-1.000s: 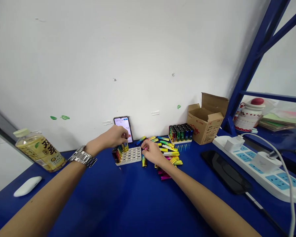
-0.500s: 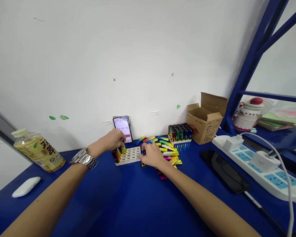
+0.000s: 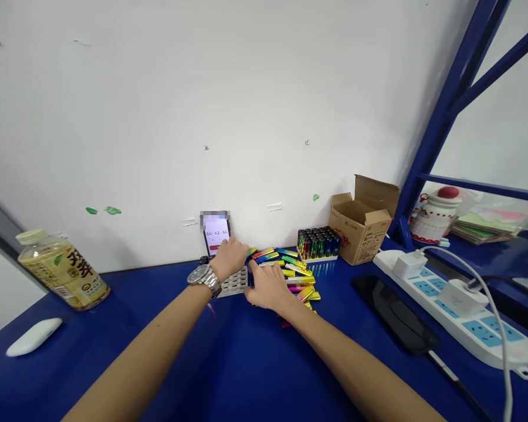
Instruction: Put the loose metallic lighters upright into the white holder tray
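My left hand [image 3: 232, 258] reaches over a white tray [image 3: 234, 285] with rows of oval holes, its fingertips mostly hidden and close to my right hand. My right hand [image 3: 268, 286] is curled at the tray's right end, beside a loose pile of shiny coloured lighters [image 3: 305, 281]. Something dark blue, apparently a lighter, shows at its fingertips. My left hand and wristwatch cover the tray's left part. A second white tray [image 3: 319, 257] holds upright lighters [image 3: 317, 242] with dark tops, behind the pile.
A phone [image 3: 217, 233] showing a timer leans on the wall behind the tray. An open cardboard box [image 3: 361, 228] stands right of the full tray. Further right are a black phone [image 3: 396, 313] and a power strip [image 3: 457, 310]. A drink bottle [image 3: 66, 269] and a white case [image 3: 35, 337] are left.
My left hand has moved right from the tray's left side, where it was at a yellow lighter, towards my right hand. My right hand has stayed near the pile. The view has shifted slightly.
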{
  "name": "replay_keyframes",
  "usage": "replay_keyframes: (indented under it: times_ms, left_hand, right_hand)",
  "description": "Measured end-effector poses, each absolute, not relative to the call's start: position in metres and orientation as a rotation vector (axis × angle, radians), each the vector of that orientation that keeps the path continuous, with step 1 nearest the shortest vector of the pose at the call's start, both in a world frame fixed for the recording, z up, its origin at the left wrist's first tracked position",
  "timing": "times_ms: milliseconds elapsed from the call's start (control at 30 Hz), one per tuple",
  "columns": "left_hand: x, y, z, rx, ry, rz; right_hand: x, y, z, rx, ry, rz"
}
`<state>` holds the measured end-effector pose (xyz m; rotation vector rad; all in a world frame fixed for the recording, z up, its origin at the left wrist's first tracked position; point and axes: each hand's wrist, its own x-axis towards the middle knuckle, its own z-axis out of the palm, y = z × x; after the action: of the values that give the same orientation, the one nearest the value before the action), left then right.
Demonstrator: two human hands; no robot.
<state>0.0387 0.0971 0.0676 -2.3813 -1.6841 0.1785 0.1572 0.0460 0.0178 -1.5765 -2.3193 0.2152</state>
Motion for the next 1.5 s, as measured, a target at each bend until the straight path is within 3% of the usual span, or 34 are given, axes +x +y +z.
replay_keyframes:
  times_ms: [700, 1000, 1100, 1367, 1500]
  left_hand:
    - [0.043, 0.116, 0.046, -2.306, -2.088, 0.048]
    - [0.027, 0.114, 0.065, -2.344, -2.028, -0.356]
    - [0.012, 0.100, 0.075, -2.318, -2.020, -0.647]
    - [0.003, 0.037, 0.066, -2.088, -1.988, -2.621]
    - [0.018, 0.017, 0.040, -2.107, -1.986, -2.915]
  right_hand:
    - [0.159, 0.048, 0.015, -1.531, -2.347, 0.166]
    - [0.161, 0.051, 0.015, -1.512, -2.345, 0.183]
    - [0.161, 0.055, 0.011, -1.528, -2.269, 0.247]
    - [0.164, 0.068, 0.004, -1.559, -2.083, 0.373]
    - [0.166, 0.071, 0.001, -1.505, -2.019, 0.358]
